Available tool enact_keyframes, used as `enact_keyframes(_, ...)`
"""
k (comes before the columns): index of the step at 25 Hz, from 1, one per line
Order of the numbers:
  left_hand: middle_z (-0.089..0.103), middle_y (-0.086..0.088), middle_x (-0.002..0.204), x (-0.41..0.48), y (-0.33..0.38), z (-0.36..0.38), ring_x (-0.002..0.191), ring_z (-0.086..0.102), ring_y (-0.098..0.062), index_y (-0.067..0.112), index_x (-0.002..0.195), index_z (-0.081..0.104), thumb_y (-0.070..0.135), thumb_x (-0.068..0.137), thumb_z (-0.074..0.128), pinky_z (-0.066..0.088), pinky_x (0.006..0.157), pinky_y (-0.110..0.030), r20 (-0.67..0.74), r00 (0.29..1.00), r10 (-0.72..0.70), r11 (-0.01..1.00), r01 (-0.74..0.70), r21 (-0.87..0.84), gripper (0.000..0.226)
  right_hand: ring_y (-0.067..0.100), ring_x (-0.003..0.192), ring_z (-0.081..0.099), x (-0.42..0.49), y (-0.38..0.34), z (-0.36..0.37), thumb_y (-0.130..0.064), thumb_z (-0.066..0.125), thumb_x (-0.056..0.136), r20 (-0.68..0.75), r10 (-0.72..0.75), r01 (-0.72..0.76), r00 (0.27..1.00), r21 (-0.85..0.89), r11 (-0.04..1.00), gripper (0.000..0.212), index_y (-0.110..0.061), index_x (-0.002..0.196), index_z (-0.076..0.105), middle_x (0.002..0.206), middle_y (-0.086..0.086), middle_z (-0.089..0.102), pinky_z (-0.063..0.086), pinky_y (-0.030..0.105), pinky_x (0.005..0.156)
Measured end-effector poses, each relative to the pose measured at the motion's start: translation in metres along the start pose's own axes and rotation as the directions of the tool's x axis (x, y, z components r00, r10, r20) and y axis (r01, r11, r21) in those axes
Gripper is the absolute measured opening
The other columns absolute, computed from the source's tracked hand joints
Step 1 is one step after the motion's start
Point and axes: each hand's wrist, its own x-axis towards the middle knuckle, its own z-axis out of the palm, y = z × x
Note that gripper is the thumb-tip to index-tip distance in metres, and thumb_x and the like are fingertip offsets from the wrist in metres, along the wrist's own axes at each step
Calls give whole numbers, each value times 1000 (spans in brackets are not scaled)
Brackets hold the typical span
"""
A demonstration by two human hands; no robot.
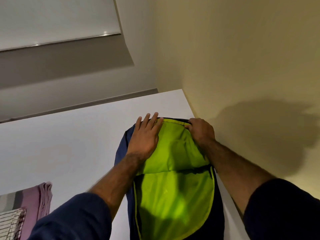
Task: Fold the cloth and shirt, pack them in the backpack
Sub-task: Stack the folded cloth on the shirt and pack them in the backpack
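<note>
1. My left hand [143,137] lies flat on the top left of the backpack [121,153]. The fingers [154,118] are straight and a bit spread, pressing the edge of the opened flap, not gripping anything.
2. My right hand [200,130] is at the top right of the bag. Its fingers [189,126] are curled round the dark rim, pinching it right where the zip edge runs.
3. The backpack is navy outside and sits in the lower middle of the frame on the white table [69,144]. It's wide open, so you mostly see the lime green lining [173,196]. Can't see anything packed inside.
4. The bag's right side is just beside the yellowish wall [242,49], and there's a big shadow [268,135] on the wall to the right.
5. In the lower left corner a mauve folded cloth [36,201] with grey bands is on the table, with a white striped piece [10,222] on top of it at the frame edge. Can't tell which one's the shirt. Both are well apart from the bag.
6. A window blind [52,19] fills the upper left.
</note>
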Motion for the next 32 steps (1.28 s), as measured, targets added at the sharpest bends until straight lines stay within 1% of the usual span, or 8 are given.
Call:
enact_keyframes(4,-7,6,172,-14,-18,23,158,-11,-20,29,164,0,60,104,3,-9,127,-44,182,981,-71,995,82,-56,67,34,97,64,-7,-1,15,-47,46,104,-68,-30,24,997,-97,995,37,-17,112,67,106,11,65,43,38,72)
enact_keyframes(7,-1,2,172,-13,-13,21,158,-9,-24,23,164,2,55,104,6,-11,126,-50,177,976,-127,992,126,18,68,34,108,63,-13,3,6,-47,40,105,62,-29,14,998,240,971,41,-21,125,65,117,11,68,49,41,86)
enact_keyframes(10,3,-4,173,-5,26,3,158,-4,-30,17,164,12,40,105,26,-4,126,-56,21,999,-51,998,50,42,65,30,124,59,-39,21,-12,-30,44,108,-32,54,-26,998,558,829,38,-12,137,61,134,12,64,44,37,100)
enact_keyframes(14,-9,4,172,11,96,10,158,-12,-26,32,164,4,53,105,18,-9,125,-55,81,967,243,970,-242,-14,64,30,112,65,-104,55,1,-8,50,101,-125,183,-86,975,549,831,32,-10,126,69,123,12,70,49,36,94)
enact_keyframes(18,-19,5,169,13,93,35,155,-22,-23,35,162,-8,65,95,-9,-15,122,-58,285,953,107,990,-128,57,73,29,115,64,-161,76,34,-4,52,99,84,309,-295,947,606,738,34,-9,128,68,126,11,69,49,35,96)
enact_keyframes(21,-22,5,168,16,88,43,154,-26,-21,34,162,-10,66,97,-6,-18,121,-58,302,948,106,988,-134,76,72,30,104,68,-184,85,53,-10,55,98,201,322,-375,925,610,698,26,-10,116,74,113,11,74,51,34,83)
enact_keyframes(27,-25,4,167,13,90,46,153,-27,-22,32,161,-13,67,95,-10,-15,122,-59,288,949,125,982,-159,99,75,34,89,67,-178,85,55,-21,63,96,237,445,-490,863,608,625,24,0,87,69,92,17,73,47,38,70)
enact_keyframes(32,-24,3,168,14,88,52,154,-26,-23,29,162,-11,65,99,-4,-14,122,-61,258,959,114,983,-146,109,73,39,107,66,-153,87,56,-15,56,99,334,532,-626,778,481,614,26,6,109,69,117,24,69,44,33,73)
